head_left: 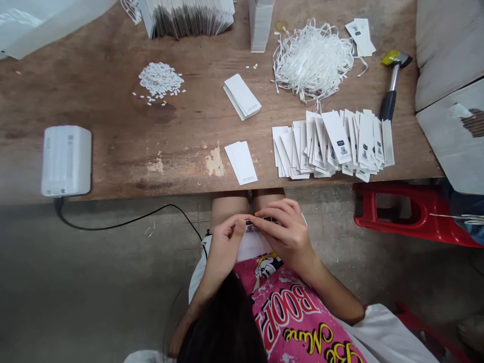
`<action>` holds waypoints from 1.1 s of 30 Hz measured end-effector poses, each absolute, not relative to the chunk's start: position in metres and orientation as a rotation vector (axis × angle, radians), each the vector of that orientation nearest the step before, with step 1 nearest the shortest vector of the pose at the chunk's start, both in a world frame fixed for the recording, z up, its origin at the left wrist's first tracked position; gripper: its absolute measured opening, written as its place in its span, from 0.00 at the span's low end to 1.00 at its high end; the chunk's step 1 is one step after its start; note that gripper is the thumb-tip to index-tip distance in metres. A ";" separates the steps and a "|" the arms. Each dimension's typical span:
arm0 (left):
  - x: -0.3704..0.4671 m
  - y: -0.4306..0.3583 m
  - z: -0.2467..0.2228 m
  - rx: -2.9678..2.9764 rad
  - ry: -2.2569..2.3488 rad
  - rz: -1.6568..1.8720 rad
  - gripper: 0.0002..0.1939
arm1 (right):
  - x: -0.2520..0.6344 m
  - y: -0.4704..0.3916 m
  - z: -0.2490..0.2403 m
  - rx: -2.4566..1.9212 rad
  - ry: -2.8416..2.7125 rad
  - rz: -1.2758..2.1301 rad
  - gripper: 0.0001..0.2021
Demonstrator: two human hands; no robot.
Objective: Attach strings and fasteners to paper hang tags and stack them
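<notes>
Both hands work in the lap, below the near edge of the wooden table (113,126). The left hand (226,237) and the right hand (287,234) meet fingertip to fingertip, pinched on the top end of a white paper tag (254,241). The tag shows a small dark printed patch at its upper edge, too small to read. Its long axis runs from 12 to 6 o'clock, with the printed end pointing away toward the table.

The pink shirt (298,317) reads "BOOP" in white letters, with yellow script beneath that I cannot read in full.

On the table, a fanned pile of tags (333,143) lies at 1 o'clock from the hands; several carry dark marks and a square code, unreadable. A tangle of white string (313,60) sits beyond it, and a hammer (391,83) with a yellow-tipped head lies at its right. Two small stacks of blank cards (242,96) lie at 12 o'clock. A heap of tiny white pieces (161,80) sits at 11 o'clock, and a white box (66,160) with a black cable at 10 o'clock.

The tabletop is worn and scuffed plywood; the floor is grey concrete. A red plastic stool (408,217) stands at 3 o'clock.
</notes>
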State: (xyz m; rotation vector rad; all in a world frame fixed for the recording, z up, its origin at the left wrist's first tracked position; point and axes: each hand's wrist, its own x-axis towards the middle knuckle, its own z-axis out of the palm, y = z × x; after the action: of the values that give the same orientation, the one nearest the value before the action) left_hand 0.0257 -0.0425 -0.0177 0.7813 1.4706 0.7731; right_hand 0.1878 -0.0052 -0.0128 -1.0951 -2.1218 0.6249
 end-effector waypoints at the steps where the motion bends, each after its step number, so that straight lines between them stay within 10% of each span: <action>1: 0.026 -0.044 -0.019 0.756 1.464 0.789 0.26 | 0.188 -0.005 -0.013 -1.088 -2.130 0.593 0.14; 33: 0.032 -0.007 -0.027 1.626 1.947 0.214 0.24 | 0.166 0.121 -0.040 -1.061 -2.318 0.925 0.05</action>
State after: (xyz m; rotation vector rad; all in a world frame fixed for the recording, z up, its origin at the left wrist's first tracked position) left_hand 0.0320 -0.0066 -0.0270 1.6259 1.9472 0.2141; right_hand 0.1661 0.1209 -0.0402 -1.0607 -2.3184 0.9254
